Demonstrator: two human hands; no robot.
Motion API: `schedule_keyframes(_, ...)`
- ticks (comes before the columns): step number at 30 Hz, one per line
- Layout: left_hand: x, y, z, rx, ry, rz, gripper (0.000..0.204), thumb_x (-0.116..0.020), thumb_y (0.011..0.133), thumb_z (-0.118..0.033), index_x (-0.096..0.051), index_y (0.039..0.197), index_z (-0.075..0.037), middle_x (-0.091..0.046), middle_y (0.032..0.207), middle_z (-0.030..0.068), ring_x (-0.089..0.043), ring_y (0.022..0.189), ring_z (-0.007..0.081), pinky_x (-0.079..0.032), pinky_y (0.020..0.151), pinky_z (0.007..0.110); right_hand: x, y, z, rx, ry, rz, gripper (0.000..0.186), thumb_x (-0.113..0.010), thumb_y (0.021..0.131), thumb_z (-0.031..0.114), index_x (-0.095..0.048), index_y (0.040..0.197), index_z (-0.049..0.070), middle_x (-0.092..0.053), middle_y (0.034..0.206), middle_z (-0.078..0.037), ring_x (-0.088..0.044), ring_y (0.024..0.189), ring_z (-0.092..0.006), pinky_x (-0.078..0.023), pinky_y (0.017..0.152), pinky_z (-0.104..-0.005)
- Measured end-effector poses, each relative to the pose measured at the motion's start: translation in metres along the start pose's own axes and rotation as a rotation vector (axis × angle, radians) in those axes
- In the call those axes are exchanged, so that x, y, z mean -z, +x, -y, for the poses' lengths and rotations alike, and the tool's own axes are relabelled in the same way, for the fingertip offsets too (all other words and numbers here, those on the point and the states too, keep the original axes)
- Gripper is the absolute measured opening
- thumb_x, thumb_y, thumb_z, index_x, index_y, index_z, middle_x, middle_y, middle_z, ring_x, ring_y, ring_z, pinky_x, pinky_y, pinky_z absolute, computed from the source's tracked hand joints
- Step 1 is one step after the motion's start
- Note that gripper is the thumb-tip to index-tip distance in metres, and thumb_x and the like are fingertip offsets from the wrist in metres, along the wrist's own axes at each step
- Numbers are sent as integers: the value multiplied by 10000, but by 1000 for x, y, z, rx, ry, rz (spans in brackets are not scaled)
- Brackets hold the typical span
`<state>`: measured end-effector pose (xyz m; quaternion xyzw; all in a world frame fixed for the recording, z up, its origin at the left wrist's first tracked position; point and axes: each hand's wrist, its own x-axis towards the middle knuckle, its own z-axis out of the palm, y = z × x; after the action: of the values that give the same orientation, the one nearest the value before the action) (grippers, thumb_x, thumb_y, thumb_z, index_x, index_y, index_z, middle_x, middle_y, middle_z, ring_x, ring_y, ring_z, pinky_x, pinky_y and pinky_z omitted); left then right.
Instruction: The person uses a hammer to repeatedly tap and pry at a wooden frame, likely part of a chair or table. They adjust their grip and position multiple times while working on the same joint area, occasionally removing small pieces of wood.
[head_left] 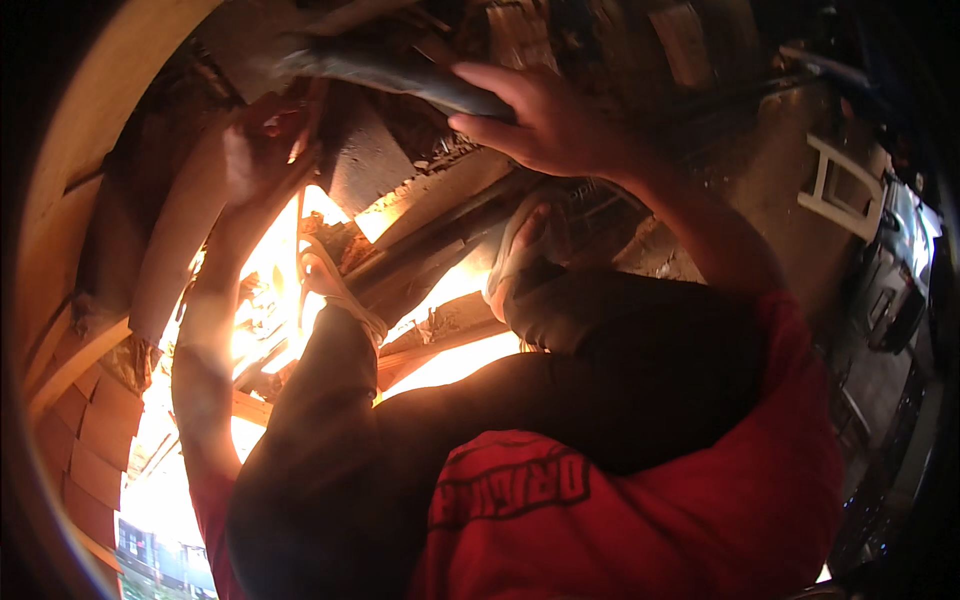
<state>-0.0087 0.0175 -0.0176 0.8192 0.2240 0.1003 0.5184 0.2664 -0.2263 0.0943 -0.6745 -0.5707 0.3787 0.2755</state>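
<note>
My right hand (545, 125) lies over the end of a long grey pole (380, 68) that runs leftward along the top of the view, fingers on top and thumb underneath. Farther left, my left hand (255, 150) curls its fingers round the edge of a slanted wooden plank (175, 250). Between the two hands sits a dark wooden block (365, 160). Below them my feet in white-strapped sandals (335, 290) (520, 250) stand on timber beams (440, 235). My dark trousers and red shirt fill the lower middle.
Strong glare shines up through gaps between the beams (450, 365). A brick wall (90, 440) curves along the lower left. A white frame (840, 185) lies on the dark ground at the right, with dim clutter beyond it.
</note>
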Motion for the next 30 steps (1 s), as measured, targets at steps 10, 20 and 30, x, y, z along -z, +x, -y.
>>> schedule_keyframes(10, 11, 6, -14, -234, 410, 135, 346, -834, 814, -4, -787, 1152, -62, -753, 999, 102, -758, 911, 172, -617, 796, 330, 5, 4, 6, -195, -28, 186, 611, -732, 1045, 348, -594, 1482, -56, -744, 822, -173, -705, 681, -246, -545, 681, -379)
schedule_keyframes(20, 17, 3, -34, -144, 358, 116, 406, -822, 846, -88, -772, 1249, -101, -767, 1041, 95, -760, 915, 175, -606, 815, 340, -10, 6, 1, 79, -11, 101, 569, -732, 1051, 315, -609, 1472, -48, -662, 689, -113, -642, 595, -179, -505, 610, -363)
schedule_keyframes(30, -6, 4, -18, -78, 244, -134, 363, -797, 884, -90, -786, 1247, -88, -775, 972, 79, -713, 857, 126, -571, 805, 313, -12, 2, 2, -26, 2, 139, 564, -737, 1053, 317, -615, 1477, -34, -613, 652, -60, -619, 580, -127, -480, 570, -331)
